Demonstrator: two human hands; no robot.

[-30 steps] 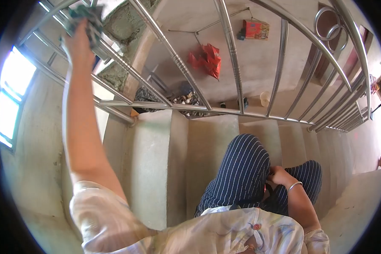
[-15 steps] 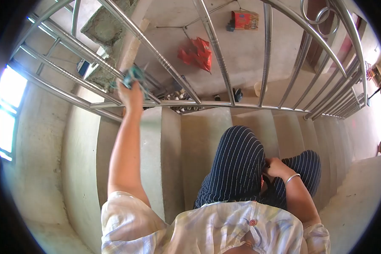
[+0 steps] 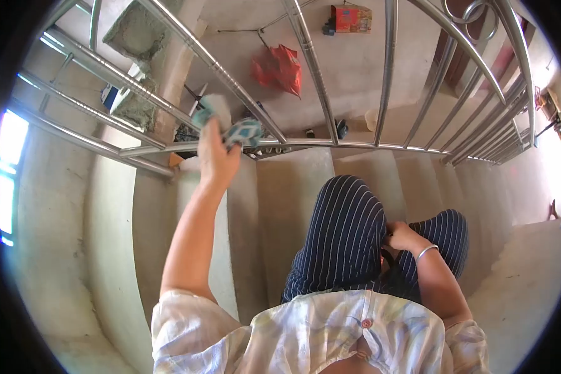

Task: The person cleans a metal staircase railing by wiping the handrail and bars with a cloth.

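Observation:
My left hand [image 3: 217, 154] is stretched out to the stair railing and closed on a teal and white patterned cloth [image 3: 243, 132]. The cloth is bunched, with parts sticking out on both sides of the fingers, and it is slightly blurred. It lies against or just in front of the lower rails; exact contact is unclear. My right hand [image 3: 406, 237], with a silver bangle [image 3: 427, 250] at the wrist, rests between my knees in dark striped trousers [image 3: 343, 243]. Its fingers are curled by the knee, and whatever they hold is hidden.
The metal railing [image 3: 318, 143] runs along the concrete stairs [image 3: 296, 187]. Beyond it hang a red plastic bag [image 3: 280, 68] and a red box [image 3: 353, 19] on the wall. A rough concrete ledge [image 3: 137, 37] is at upper left, and shoes [image 3: 341, 129] lie below.
My left hand has moved right and slightly down from the slanted rail with the cloth, which now spreads wider. My right hand stays between the knees. The view has shifted slightly.

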